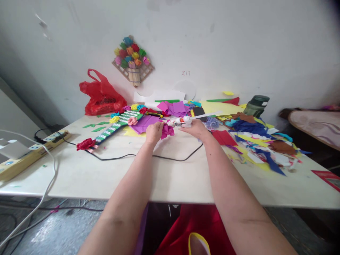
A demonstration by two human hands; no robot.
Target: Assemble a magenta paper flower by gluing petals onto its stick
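Observation:
My right hand [197, 129] is closed around a white hot glue gun [180, 122]. A glue stick [207, 114] pokes out of the gun's back end, towards the right. In my left hand [154, 132] I pinch a magenta crepe paper flower [168, 131], close by the gun's nozzle. Whether the nozzle touches the paper I cannot tell. Behind my left hand lies a folded purple paper sheet [142, 124]. Left of it, a green and white woven panel [119, 124] carries several paper flowers, among them a red one [85, 144] at its near end.
A black cord [127, 154] runs across the table to a power strip [34, 152] at left. Coloured paper scraps [260, 141] heap up on the right, with a dark green bottle [256, 105] behind. A red plastic bag [102, 95] stands at the back left.

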